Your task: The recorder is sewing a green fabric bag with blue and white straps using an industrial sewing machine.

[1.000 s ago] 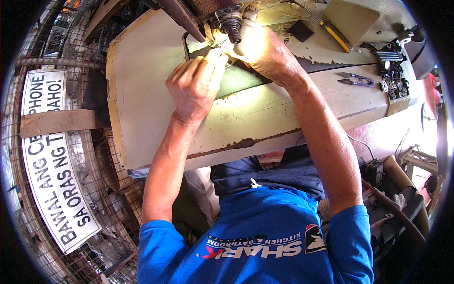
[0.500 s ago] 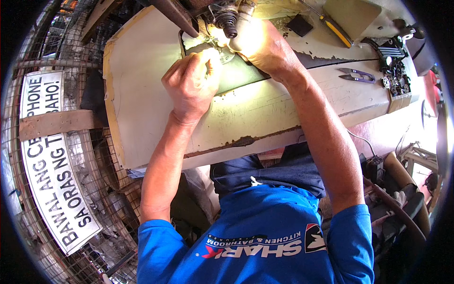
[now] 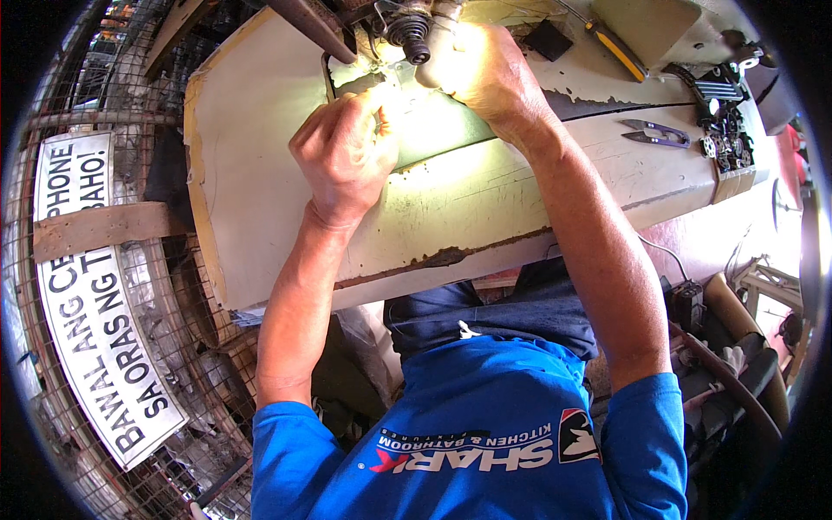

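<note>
Two hands were busy under the bright lamp of an old sewing machine (image 3: 407,26) at the far edge of the worn, cream-painted bench (image 3: 260,173). The left hand (image 3: 347,156) was curled into a loose fist, its fingertips (image 3: 381,108) pinched together near the needle plate (image 3: 433,130). What sat between them I could not tell; the glare washed it out, and it may have been a thread or a very small part. The right hand (image 3: 490,74) was cupped against the round black knob area of the machine, its grip narrow, though I could not see what it held either.

Whatever was in that pinch looked tiny and light, I thought, the sort of thing that slips away easily. It would want a soft, close pinch with the very tips of the fingers, not a squeeze. The metal plate looked hard and smooth, so it would not give.

A small pair of thread snips (image 3: 654,133) lay well apart to the right on the bench, and a yellow-handled screwdriver (image 3: 615,48) rested farther back.
</note>
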Demonstrator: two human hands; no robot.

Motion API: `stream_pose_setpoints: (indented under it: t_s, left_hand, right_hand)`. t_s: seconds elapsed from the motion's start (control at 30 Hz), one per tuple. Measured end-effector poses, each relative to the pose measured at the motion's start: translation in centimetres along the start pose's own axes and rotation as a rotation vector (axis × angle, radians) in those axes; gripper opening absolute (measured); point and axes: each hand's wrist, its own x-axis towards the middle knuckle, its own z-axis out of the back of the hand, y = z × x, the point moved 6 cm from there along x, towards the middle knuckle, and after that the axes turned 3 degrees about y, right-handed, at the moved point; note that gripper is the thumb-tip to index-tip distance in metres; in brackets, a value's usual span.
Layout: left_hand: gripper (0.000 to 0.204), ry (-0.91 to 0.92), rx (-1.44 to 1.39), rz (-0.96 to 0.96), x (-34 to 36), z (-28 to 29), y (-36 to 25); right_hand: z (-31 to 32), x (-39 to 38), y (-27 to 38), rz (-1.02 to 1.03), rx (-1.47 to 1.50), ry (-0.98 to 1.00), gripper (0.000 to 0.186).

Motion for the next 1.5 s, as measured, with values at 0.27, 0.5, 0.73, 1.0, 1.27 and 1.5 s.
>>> stream_pose_setpoints:
  t_s: [0.27,0.5,0.73,1.0,1.27,1.5]
  left_hand:
    - [0.02,0.003,-0.004,-0.013,0.2,-0.1,-0.2]
    - [0.019,0.0,0.052,-0.012,0.2,-0.2,0.1]
    - [0.019,-0.004,0.047,0.023,0.0,-0.2,0.5]
    - [0.017,-0.03,0.077,0.053,0.2,0.0,0.6]
    - [0.017,-0.016,0.154,0.021,0.5,0.2,0.1]
    - [0.019,-0.007,0.156,0.016,0.4,0.0,0.4]
  right_hand:
    - [0.0,0.1,0.4,0.055,-0.061,0.01,0.023]
    - [0.0,0.0,0.7,0.107,0.052,-0.007,0.023]
    - [-0.2,0.1,0.9,0.112,0.034,0.012,0.023]
    - [-0.1,0.1,1.1,0.118,0.011,0.034,0.024]
    - [-0.2,0.2,1.1,0.14,-0.007,0.054,0.026]
    - [-0.8,0.0,2.1,0.213,0.006,0.065,0.023]
